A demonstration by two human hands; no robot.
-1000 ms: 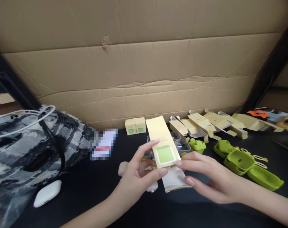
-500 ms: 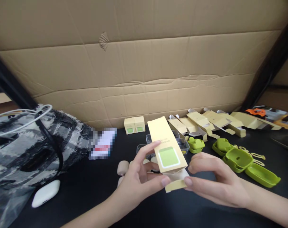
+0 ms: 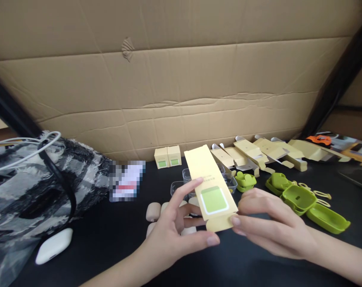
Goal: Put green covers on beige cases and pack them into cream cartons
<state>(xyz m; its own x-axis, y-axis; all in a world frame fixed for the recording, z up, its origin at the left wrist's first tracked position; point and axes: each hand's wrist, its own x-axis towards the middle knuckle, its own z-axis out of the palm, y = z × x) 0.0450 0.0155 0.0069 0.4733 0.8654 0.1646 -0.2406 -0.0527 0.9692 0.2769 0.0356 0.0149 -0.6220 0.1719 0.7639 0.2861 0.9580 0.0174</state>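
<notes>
A long pale-yellow cardboard box [image 3: 209,175] with a green picture on its face is held tilted above the black table. My left hand [image 3: 173,227] holds it from the left, index finger on the front and other fingers behind, with the thumb off the box. My right hand [image 3: 273,225] is closed at the near end, thumb and fingers pinching the corner of the end flap [image 3: 219,223]. Partly hidden behind the box are clear plastic containers [image 3: 177,189]. Several small off-white rounded cases [image 3: 153,211] lie beyond my left hand.
Two small upright boxes [image 3: 167,157] stand by the cardboard wall [image 3: 181,79]. Several opened flat boxes [image 3: 251,153] lie back right, with green cases [image 3: 298,199] nearer. A white rounded case [image 3: 54,246] and a grey-black bundle [image 3: 79,171] are on the left.
The end flap has swung up from below, covering the white opening at the box's near end. My left thumb has come off the flap; my right hand still pinches it.
</notes>
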